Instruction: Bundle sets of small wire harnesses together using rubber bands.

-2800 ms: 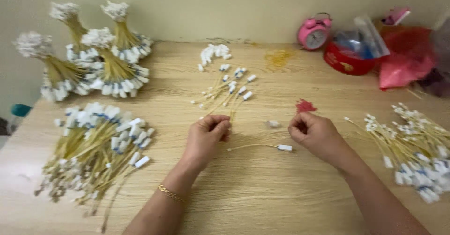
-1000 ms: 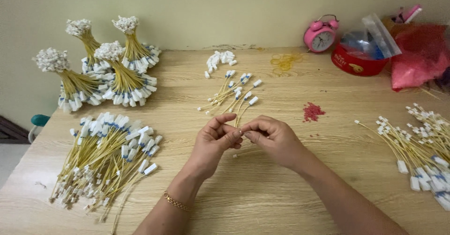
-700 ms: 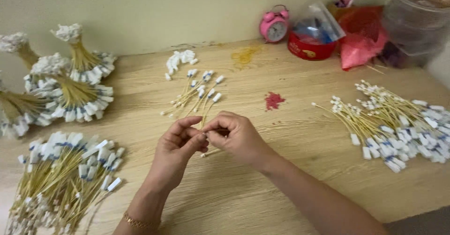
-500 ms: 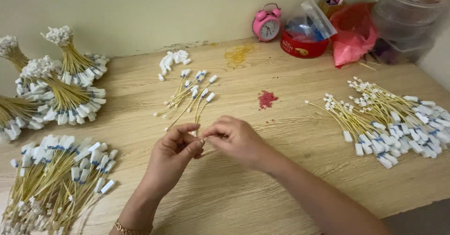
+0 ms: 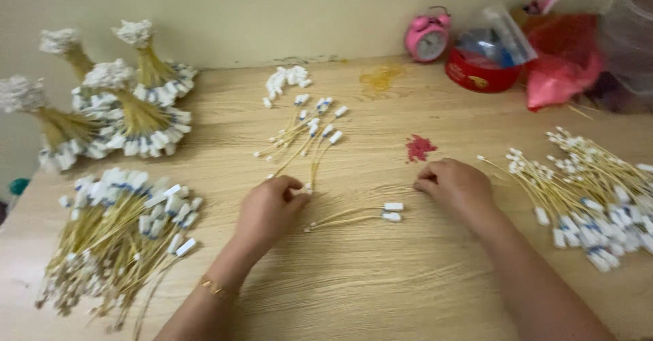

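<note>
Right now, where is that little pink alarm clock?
In the head view, the pink alarm clock stands at the far edge of the wooden table, against the wall, right of centre, just left of the red round tin.

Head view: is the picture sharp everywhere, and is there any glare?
Head view: soft motion blur overall; the right hand and the red bag are smeared, the left hand a little clearer. Light is even, with no glare on the table.
</note>
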